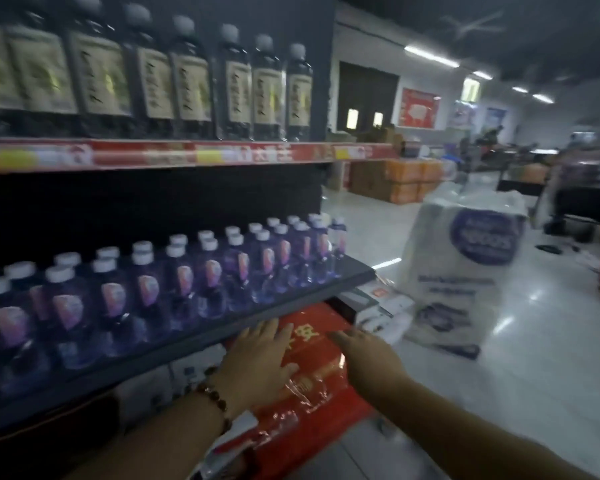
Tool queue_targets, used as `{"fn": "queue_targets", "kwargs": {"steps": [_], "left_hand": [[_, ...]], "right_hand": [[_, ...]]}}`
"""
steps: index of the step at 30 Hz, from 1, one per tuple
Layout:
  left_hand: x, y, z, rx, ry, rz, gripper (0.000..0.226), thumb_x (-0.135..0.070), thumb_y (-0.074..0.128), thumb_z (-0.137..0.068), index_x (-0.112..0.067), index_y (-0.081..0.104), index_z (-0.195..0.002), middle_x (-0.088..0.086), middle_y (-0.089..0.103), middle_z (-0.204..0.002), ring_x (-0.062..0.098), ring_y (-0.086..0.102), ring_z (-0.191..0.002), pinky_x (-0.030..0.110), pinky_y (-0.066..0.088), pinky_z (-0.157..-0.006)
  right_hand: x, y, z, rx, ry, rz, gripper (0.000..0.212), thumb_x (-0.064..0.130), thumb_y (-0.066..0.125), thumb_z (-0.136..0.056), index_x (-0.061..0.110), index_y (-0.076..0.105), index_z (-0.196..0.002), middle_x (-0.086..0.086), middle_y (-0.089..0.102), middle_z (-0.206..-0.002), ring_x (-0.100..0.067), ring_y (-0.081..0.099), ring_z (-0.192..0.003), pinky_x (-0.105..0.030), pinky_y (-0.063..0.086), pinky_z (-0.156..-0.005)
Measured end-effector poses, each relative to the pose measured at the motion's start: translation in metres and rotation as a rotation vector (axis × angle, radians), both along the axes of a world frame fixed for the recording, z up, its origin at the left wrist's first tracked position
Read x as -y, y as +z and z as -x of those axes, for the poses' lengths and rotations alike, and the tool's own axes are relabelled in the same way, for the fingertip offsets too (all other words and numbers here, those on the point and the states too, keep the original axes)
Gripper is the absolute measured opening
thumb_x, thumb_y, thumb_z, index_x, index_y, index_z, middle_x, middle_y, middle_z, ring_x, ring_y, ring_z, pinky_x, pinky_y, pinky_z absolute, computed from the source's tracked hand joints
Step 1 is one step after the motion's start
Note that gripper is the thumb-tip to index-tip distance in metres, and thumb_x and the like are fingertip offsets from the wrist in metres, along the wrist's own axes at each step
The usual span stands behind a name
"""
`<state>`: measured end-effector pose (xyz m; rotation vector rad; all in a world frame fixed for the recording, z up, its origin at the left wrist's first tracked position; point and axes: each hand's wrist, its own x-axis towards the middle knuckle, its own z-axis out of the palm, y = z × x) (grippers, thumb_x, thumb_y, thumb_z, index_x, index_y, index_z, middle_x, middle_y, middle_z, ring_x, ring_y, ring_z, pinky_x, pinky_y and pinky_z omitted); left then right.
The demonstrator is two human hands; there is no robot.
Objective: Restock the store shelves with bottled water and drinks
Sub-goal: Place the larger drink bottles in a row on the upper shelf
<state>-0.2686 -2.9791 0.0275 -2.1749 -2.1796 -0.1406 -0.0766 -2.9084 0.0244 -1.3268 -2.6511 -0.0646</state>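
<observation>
A dark shelf holds rows of clear water bottles with white caps and pink labels. The shelf above carries dark drink bottles with beige labels. Below the water shelf lies a red plastic-wrapped pack with yellow characters. My left hand, with a bead bracelet on the wrist, reaches out with straight fingers over the red pack, just under the shelf edge. My right hand stretches forward beside it, fingers extended over the pack's right side. Neither hand holds anything.
A white plastic-wrapped bale with a blue logo stands on the tiled floor to the right. White boxes sit under the shelf end. Orange cartons are stacked further back. The aisle floor runs along the right.
</observation>
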Motion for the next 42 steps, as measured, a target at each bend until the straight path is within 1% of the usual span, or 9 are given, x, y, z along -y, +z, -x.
{"fn": "queue_targets", "kwargs": {"steps": [11,14,18,25,30,34,37,39,42], "left_hand": [[-0.115,-0.116,-0.126,-0.044,-0.279,0.22,0.076,-0.051,0.043,-0.099,-0.019,0.01,-0.159,0.01,0.011,-0.165,0.027,0.014,-0.151,0.044,0.011,-0.123],[-0.151,-0.152,-0.156,-0.08,-0.334,0.27,0.076,-0.049,0.043,-0.1,-0.017,0.007,-0.159,0.011,0.007,-0.166,0.029,0.012,-0.152,0.044,0.011,-0.123],[-0.198,-0.205,-0.196,-0.117,-0.413,0.303,0.078,-0.051,0.043,-0.099,-0.016,0.005,-0.158,0.014,0.008,-0.166,0.032,0.013,-0.152,0.045,0.013,-0.123],[-0.266,-0.287,-0.271,-0.135,-0.584,0.256,0.08,-0.044,0.045,-0.098,-0.014,0.003,-0.159,0.017,0.007,-0.165,0.033,0.011,-0.152,0.048,0.007,-0.123],[-0.296,-0.335,-0.32,-0.183,-0.669,0.22,0.077,-0.038,0.049,-0.098,-0.012,0.007,-0.158,0.021,0.009,-0.163,0.038,0.021,-0.148,0.051,0.021,-0.119],[-0.31,-0.355,-0.345,-0.181,-0.718,0.19,0.071,-0.029,0.057,-0.094,-0.01,0.025,-0.154,0.02,0.034,-0.152,0.037,0.049,-0.127,0.045,0.045,-0.101],[-0.318,-0.358,-0.356,-0.103,-0.705,0.162,0.05,-0.022,0.072,-0.081,-0.015,0.059,-0.129,0.014,0.059,-0.117,0.031,0.067,-0.09,0.037,0.056,-0.074],[-0.324,-0.362,-0.361,-0.056,-0.631,0.228,0.032,-0.014,0.048,-0.097,-0.013,0.05,-0.128,0.014,0.052,-0.123,0.033,0.062,-0.103,0.04,0.05,-0.084],[-0.326,-0.365,-0.361,0.051,-0.547,0.278,0.03,-0.012,0.042,-0.1,-0.011,0.047,-0.129,0.011,0.055,-0.121,0.031,0.061,-0.108,0.04,0.049,-0.084]], "right_hand": [[-0.06,-0.132,-0.13,0.025,-0.333,0.234,0.06,0.005,0.049,-0.09,0.028,0.042,-0.145,-0.002,0.05,-0.145,-0.026,0.049,-0.131,-0.04,0.047,-0.103],[-0.084,-0.164,-0.158,0.048,-0.343,0.271,0.065,0.005,0.047,-0.088,0.025,0.039,-0.15,-0.003,0.043,-0.154,-0.025,0.03,-0.146,-0.038,0.027,-0.12],[-0.112,-0.205,-0.191,0.074,-0.408,0.364,0.074,0.009,0.047,-0.09,0.018,0.02,-0.159,-0.009,0.022,-0.165,-0.028,0.012,-0.153,-0.037,0.008,-0.124],[-0.166,-0.269,-0.244,0.188,-0.56,0.475,0.071,0.017,0.052,-0.093,0.008,0.02,-0.156,-0.017,0.021,-0.162,-0.033,0.018,-0.15,-0.042,0.014,-0.124],[-0.204,-0.3,-0.284,0.259,-0.627,0.487,0.074,0.023,0.053,-0.097,0.009,0.013,-0.158,-0.017,0.01,-0.166,-0.035,0.011,-0.153,-0.044,0.011,-0.125],[-0.226,-0.32,-0.304,0.334,-0.657,0.548,0.076,0.019,0.05,-0.098,0.013,0.006,-0.159,-0.019,-0.002,-0.166,-0.04,0.006,-0.152,-0.048,0.009,-0.125],[-0.236,-0.329,-0.312,0.307,-0.708,0.593,0.069,0.015,0.05,-0.095,0.014,0.019,-0.156,-0.021,0.007,-0.164,-0.043,0.024,-0.146,-0.047,0.027,-0.119],[-0.238,-0.331,-0.314,0.219,-0.742,0.588,0.055,0.008,0.051,-0.093,0.012,0.034,-0.145,-0.018,0.031,-0.149,-0.038,0.049,-0.126,-0.042,0.044,-0.101],[-0.238,-0.33,-0.312,0.172,-0.771,0.574,0.038,0.004,0.054,-0.093,0.006,0.046,-0.13,-0.014,0.043,-0.13,-0.035,0.056,-0.113,-0.04,0.048,-0.089]]}}
